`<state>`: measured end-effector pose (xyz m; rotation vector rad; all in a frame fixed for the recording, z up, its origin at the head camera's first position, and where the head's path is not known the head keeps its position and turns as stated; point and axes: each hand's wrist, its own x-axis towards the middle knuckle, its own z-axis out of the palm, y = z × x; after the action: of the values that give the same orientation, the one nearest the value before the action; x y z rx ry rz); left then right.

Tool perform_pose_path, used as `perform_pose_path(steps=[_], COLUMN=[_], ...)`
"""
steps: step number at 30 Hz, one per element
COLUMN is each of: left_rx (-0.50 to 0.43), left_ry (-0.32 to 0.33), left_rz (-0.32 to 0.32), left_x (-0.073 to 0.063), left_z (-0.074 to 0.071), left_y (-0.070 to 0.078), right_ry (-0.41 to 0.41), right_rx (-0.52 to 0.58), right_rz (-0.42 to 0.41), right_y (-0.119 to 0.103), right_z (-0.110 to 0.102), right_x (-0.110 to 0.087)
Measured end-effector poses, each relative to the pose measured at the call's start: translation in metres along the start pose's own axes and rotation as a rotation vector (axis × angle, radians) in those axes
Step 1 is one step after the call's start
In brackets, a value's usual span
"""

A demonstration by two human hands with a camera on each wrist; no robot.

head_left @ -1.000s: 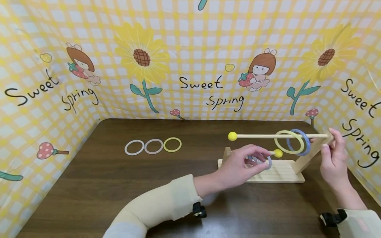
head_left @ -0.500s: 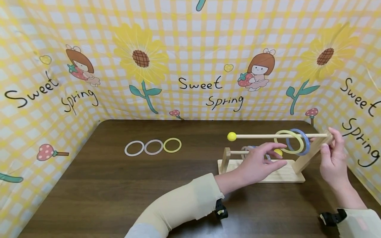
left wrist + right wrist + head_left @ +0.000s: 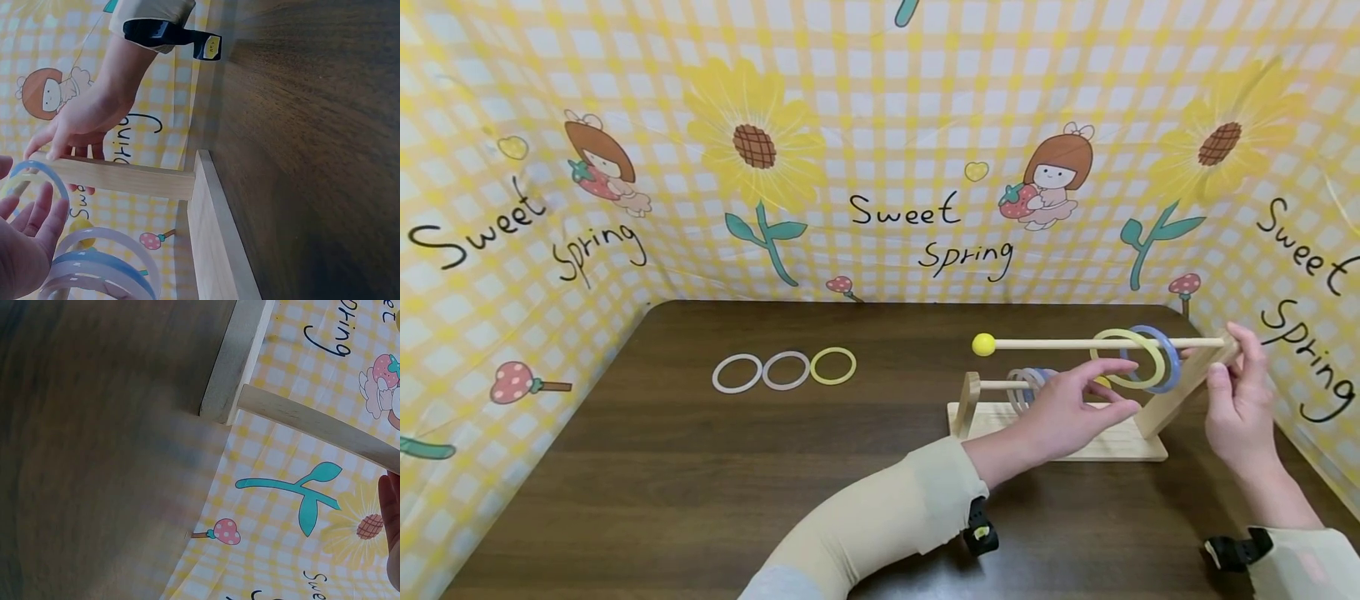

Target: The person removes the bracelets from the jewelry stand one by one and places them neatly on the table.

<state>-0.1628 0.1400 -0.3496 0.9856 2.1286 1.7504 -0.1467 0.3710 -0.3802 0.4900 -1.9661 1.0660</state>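
A wooden stand [image 3: 1120, 450] holds two horizontal rods with yellow ball ends. On the upper rod [image 3: 1045, 344] hang a yellow ring [image 3: 1161, 367] and a blue ring [image 3: 1176, 367], near the right post. My left hand [image 3: 1052, 417] reaches past the lower rod toward these two rings, thumb and index finger apart. Whether its fingertips touch the yellow ring I cannot tell. Several pale and blue rings [image 3: 106, 256] hang on the lower rod, partly hidden by that hand in the head view. My right hand [image 3: 1243, 408] grips the top of the right post [image 3: 131, 175].
Three rings lie side by side on the dark wooden table [image 3: 662, 467]: a white ring [image 3: 716, 377], a pale purplish ring [image 3: 785, 388] and a yellow ring [image 3: 832, 382]. A checked, printed cloth [image 3: 910, 125] walls the table at the back and both sides.
My left hand has let go of a pale ring on the lower rod and moved right toward the upper rod's rings. My right hand stays on the post.
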Motion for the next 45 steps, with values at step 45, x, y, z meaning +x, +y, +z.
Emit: perform_pose_path(steps=[45], left_rx=[0.154], left_ry=[0.079], left_rz=[0.265], left_x=[-0.025], left_z=[-0.057], left_y=[-0.022], right_ry=[0.006], right_rx=[-0.023], right_rz=[0.003], right_y=[-0.001], right_z=[0.000], right_x=[0.000])
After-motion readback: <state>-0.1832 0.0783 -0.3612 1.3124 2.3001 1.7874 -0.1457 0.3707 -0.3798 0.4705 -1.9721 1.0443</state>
